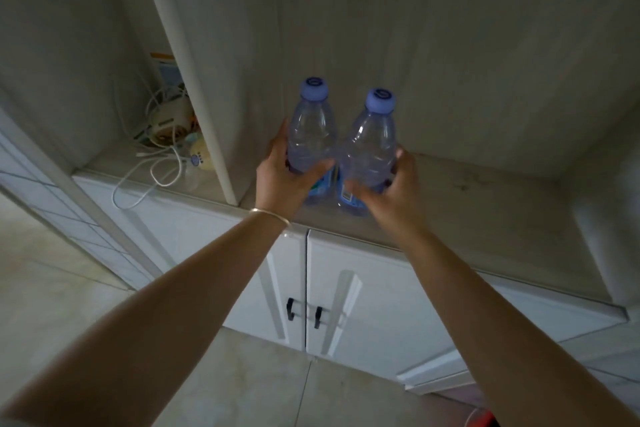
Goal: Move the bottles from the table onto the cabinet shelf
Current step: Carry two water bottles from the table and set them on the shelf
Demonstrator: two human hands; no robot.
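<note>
Two clear plastic bottles with pale blue caps stand side by side, touching, near the front of the cabinet shelf (485, 191). My left hand (284, 173) grips the left bottle (311, 135) around its lower body, thumb across the front. My right hand (391, 187) grips the right bottle (372, 146) the same way from the right side. Both bottles are upright, and their bases sit at or just above the shelf surface; I cannot tell which. Blue labels show between my fingers.
A vertical divider panel (204, 114) splits the shelf. In the left bay lie white cables (152, 170), a small device and a further bottle. Below are white cabinet doors with black handles (291, 308). The tiled floor lies beneath.
</note>
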